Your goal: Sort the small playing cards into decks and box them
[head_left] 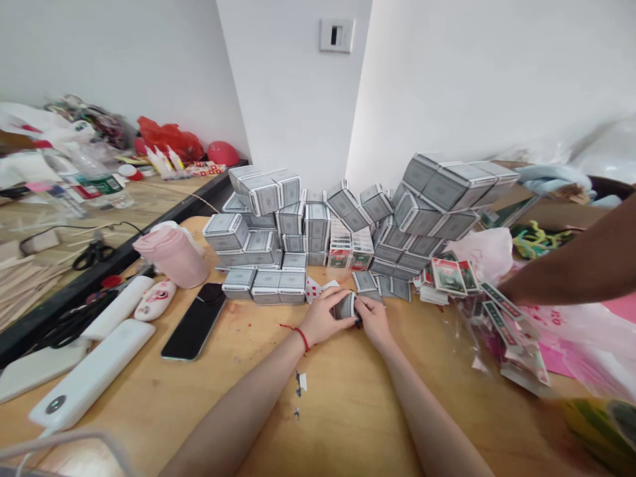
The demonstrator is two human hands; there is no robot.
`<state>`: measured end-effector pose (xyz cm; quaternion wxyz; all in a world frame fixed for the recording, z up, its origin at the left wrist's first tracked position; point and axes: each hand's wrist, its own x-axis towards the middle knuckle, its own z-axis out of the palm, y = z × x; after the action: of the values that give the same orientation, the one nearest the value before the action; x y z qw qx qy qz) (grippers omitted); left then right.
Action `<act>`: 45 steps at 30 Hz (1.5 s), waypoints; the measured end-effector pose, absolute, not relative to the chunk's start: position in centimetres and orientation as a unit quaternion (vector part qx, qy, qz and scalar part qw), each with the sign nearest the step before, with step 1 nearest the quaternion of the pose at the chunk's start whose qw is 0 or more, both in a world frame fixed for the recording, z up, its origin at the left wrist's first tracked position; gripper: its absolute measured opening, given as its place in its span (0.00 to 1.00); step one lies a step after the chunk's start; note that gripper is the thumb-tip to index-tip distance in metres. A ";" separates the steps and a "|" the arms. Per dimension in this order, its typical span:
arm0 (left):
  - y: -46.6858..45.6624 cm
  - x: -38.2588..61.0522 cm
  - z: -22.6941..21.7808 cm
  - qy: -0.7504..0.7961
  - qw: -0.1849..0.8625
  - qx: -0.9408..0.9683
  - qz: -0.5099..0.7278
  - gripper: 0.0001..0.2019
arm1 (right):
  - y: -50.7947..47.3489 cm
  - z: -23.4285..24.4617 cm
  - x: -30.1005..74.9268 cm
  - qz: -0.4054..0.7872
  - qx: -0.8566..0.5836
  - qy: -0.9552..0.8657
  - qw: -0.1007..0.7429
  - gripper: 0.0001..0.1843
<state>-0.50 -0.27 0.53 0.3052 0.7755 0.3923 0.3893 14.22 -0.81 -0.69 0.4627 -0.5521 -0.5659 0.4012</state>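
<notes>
- Your left hand (325, 315) is curled round a small grey-backed card deck (344, 306), thumb on the near side, fingers on the far side.
- Your right hand (371, 318) has bent fingers at the deck's right edge; can't tell if they grip it or only touch.
- Deck sits between your two hands, low over the wooden table (248, 391).
- Red cord (302, 339) on your left wrist.
- Just beyond your left hand: a loose card with red diamonds (312, 290), face showing.
- Just beyond your right hand: a few grey-backed cards (366, 283) on the table.
- Farther out from your left hand, to its left: piled grey card bundles (265, 285), several layers high.
- Farther out from your right hand, to its right: a taller, leaning pile of grey bundles (432, 215).
- Straight beyond both hands, between those piles: red and green card boxes (350, 248), stacked.
- Left of your left hand: black-screened phone (191, 324), then white power bank (92, 374) farther left; pink cup (171, 255) beyond the phone.
- Nearer your body than your left hand: small torn scraps (302, 381).
- Right of your right hand: loose card boxes (450, 275) and pink plastic (571, 338).
- Another person's forearm (571, 258) comes in well right of your right hand; that person's hand is hidden.
</notes>
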 end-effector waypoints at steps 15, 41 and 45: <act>-0.2 -0.6 0.6 0.378 0.321 0.779 0.383 0.27 | -0.9 -0.8 14.2 0.387 -0.579 -0.559 0.451 0.19; -0.3 -0.5 0.9 0.393 0.311 0.778 0.379 0.24 | -0.9 -0.8 14.1 0.371 -0.584 -0.551 0.466 0.14; -0.2 -0.4 0.5 0.389 0.296 0.786 0.378 0.24 | -0.8 -0.9 14.0 0.384 -0.581 -0.550 0.461 0.15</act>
<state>-0.44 -0.23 0.50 0.2956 0.7863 0.3891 0.3780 14.04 -0.79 -0.85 0.4610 -0.5813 -0.5497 0.3839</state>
